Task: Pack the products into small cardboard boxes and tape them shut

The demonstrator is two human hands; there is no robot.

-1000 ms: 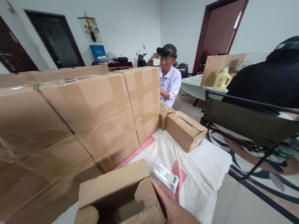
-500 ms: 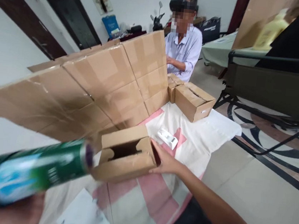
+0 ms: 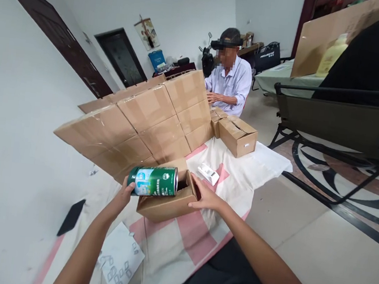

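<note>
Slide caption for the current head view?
Left hand holds a green cylindrical can sideways over an open brown cardboard box; right hand spread against the box's end.

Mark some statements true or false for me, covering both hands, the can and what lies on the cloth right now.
1. The left hand holds the green can. True.
2. The can stands upright. False: it is on its side, held above the open box.
3. A white tape dispenser lies on the cloth. True.
4. The right hand holds the tape dispenser. False: it is spread against the right end of the open box.
5. The paper sheet lies nearer the camera wearer than the open box does. True.
</note>
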